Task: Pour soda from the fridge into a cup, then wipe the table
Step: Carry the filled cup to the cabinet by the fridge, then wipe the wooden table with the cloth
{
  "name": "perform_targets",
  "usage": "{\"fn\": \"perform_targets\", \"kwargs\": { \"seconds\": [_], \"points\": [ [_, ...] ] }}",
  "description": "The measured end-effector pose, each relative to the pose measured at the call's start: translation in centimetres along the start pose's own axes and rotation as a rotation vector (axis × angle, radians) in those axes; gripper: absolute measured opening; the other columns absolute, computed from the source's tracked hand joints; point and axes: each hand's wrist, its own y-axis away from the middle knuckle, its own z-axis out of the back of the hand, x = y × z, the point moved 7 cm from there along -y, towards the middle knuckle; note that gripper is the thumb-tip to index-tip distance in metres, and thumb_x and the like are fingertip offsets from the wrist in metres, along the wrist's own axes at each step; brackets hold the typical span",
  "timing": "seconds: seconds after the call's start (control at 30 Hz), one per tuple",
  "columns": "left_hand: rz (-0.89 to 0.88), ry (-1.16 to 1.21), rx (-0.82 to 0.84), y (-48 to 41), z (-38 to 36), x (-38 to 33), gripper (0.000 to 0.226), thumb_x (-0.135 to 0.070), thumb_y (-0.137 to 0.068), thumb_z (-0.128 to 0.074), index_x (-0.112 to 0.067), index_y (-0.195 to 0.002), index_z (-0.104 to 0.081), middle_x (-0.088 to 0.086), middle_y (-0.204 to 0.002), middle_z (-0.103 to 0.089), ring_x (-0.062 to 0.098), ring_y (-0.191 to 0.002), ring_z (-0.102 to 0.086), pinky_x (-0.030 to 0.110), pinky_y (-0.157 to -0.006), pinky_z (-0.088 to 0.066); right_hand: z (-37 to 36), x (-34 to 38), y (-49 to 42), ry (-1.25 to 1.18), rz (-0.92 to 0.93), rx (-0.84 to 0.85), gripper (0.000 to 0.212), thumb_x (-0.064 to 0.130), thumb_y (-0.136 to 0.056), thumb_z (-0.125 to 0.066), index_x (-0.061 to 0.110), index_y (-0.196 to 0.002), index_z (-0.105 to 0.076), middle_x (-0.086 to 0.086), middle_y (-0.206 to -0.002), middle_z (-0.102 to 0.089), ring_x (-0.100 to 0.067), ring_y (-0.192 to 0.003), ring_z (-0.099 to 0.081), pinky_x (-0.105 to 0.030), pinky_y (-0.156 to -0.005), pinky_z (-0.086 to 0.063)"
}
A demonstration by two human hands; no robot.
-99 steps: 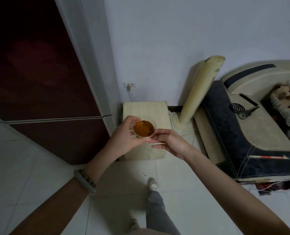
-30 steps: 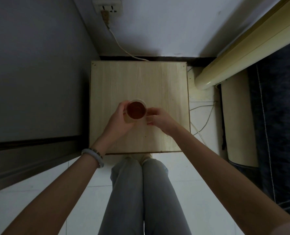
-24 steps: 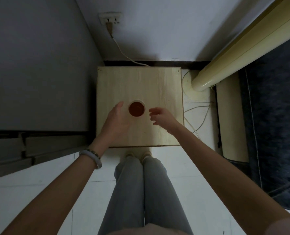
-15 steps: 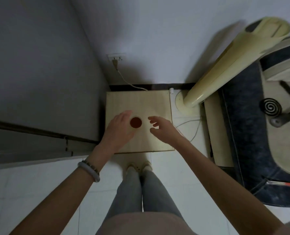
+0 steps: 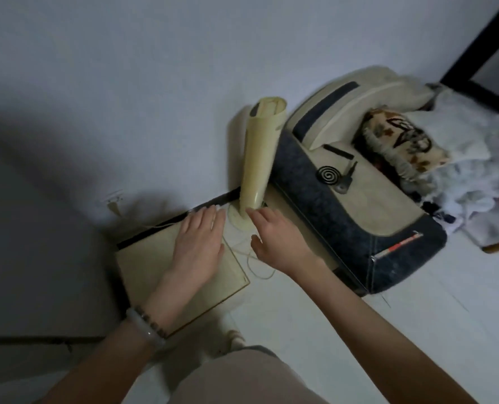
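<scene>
Fingers straight, nothing held, likely ready to wipe: my left hand over pale square wooden table, right hand just off table's right edge. Soda cup unseen, perhaps beneath left hand.

Pale matt wooden table; smooth, seemingly plastic tower fan; coarse dark cloth cushion

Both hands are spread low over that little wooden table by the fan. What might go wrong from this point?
The tall fan stands at the far corner of the table, with the right hand near its base; a bump might tip it. Loose cords on the floor beside the table could snag a foot. The cup is out of view; if the left hand hides it, a sweep may spill it.
</scene>
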Motion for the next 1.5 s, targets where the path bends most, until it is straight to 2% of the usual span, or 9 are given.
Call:
{"fn": "perform_targets", "kwargs": {
  "seconds": [0.1, 0.37, 0.63, 0.77, 0.83, 0.93, 1.17, 1.33, 1.5],
  "points": [
    [-0.154, 0.02, 0.024, -0.9, 0.4, -4.0, 0.074, -0.021, -0.061, -0.081, -0.004, -0.126, -0.051, 0.014, -0.12, -0.058, 0.031, -0.109, -0.056, 0.043, -0.093, -0.044, 1.2, -2.3, 4.0, 0.052, -0.18, -0.07, 0.058, 0.018, -0.088, -0.05, 0.013, -0.143, -0.032, -0.008, -0.134, -0.046, -0.029, -0.118, -0.045, -0.038, -0.094, -0.042],
    [-0.606, 0.077, -0.057, 1.7, 1.9, -16.5, 0.076, -0.022, -0.057, -0.086, -0.003, -0.123, -0.056, 0.015, -0.119, -0.062, 0.031, -0.108, -0.059, 0.042, -0.09, -0.048, 1.7, -5.4, 18.5, 0.08, -0.65, -0.21, 0.061, 0.021, -0.087, -0.051, 0.012, -0.143, -0.031, -0.009, -0.136, -0.045, -0.03, -0.12, -0.043, -0.039, -0.096, -0.038],
    [-1.074, 0.166, -0.07, 11.2, 2.7, -29.9, 0.075, -0.024, -0.051, -0.088, -0.004, -0.118, -0.06, 0.013, -0.116, -0.064, 0.03, -0.106, -0.062, 0.042, -0.092, -0.048, -0.1, -4.6, 36.6, 0.071, -1.122, -0.327, 0.054, 0.015, -0.084, -0.055, 0.007, -0.136, -0.041, -0.012, -0.125, -0.054, -0.034, -0.112, -0.05, -0.041, -0.087, -0.044],
    [-1.278, 0.203, -0.06, 17.1, 3.2, -35.9, 0.073, -0.027, -0.052, -0.087, -0.005, -0.116, -0.061, 0.012, -0.113, -0.065, 0.028, -0.103, -0.062, 0.039, -0.089, -0.049, -1.2, -3.3, 45.5, 0.072, -1.34, -0.361, 0.058, 0.013, -0.075, -0.064, 0.004, -0.131, -0.048, -0.015, -0.112, -0.06, -0.038, -0.099, -0.057, -0.042, -0.077, -0.048],
    [-1.365, 0.209, -0.056, 19.9, 3.7, -38.7, 0.073, -0.028, -0.052, -0.087, -0.004, -0.116, -0.061, 0.014, -0.113, -0.065, 0.029, -0.101, -0.063, 0.04, -0.087, -0.05, -1.6, -2.4, 49.9, 0.077, -1.441, -0.352, 0.059, 0.016, -0.079, -0.061, 0.006, -0.135, -0.043, -0.013, -0.117, -0.057, -0.036, -0.104, -0.054, -0.042, -0.08, -0.046],
    [-1.471, 0.244, -0.066, 23.9, 4.9, -42.9, 0.073, -0.026, -0.053, -0.087, -0.002, -0.117, -0.06, 0.016, -0.113, -0.064, 0.032, -0.1, -0.063, 0.04, -0.085, -0.051, -2.1, -1.3, 56.3, 0.091, -1.568, -0.361, 0.058, 0.021, -0.086, -0.053, 0.011, -0.14, -0.033, -0.009, -0.127, -0.05, -0.03, -0.113, -0.047, -0.038, -0.086, -0.042],
    [-1.674, 0.323, -0.082, 35.9, 6.9, -53.3, 0.067, -0.027, -0.052, -0.088, -0.002, -0.11, -0.064, 0.015, -0.106, -0.067, 0.03, -0.092, -0.067, 0.036, -0.075, -0.054, -3.5, 1.6, 71.3, 0.071, -1.75, -0.402, 0.052, 0.025, -0.087, -0.054, 0.012, -0.134, -0.037, -0.007, -0.126, -0.05, -0.029, -0.113, -0.048, -0.038, -0.086, -0.045],
    [-1.677, 0.348, -0.051, 45.9, 8.3, -60.8, 0.06, -0.028, -0.056, -0.086, -0.003, -0.105, -0.063, 0.012, -0.094, -0.067, 0.028, -0.078, -0.066, 0.033, -0.06, -0.052, -3.7, 4.1, 82.9, 0.105, -1.805, -0.481, 0.058, 0.024, -0.09, -0.051, 0.011, -0.142, -0.029, -0.01, -0.132, -0.048, -0.029, -0.116, -0.048, -0.036, -0.09, -0.044],
    [-1.682, 0.381, -0.039, 54.8, 10.0, -66.6, 0.057, -0.029, -0.062, -0.082, -0.003, -0.108, -0.06, 0.011, -0.094, -0.065, 0.027, -0.072, -0.064, 0.033, -0.052, -0.049, -3.9, 6.5, 93.2, 0.153, -1.829, -0.516, 0.061, 0.015, -0.085, -0.053, 0.009, -0.142, -0.032, -0.012, -0.127, -0.052, -0.028, -0.106, -0.053, -0.033, -0.078, -0.047]
  ]
}}
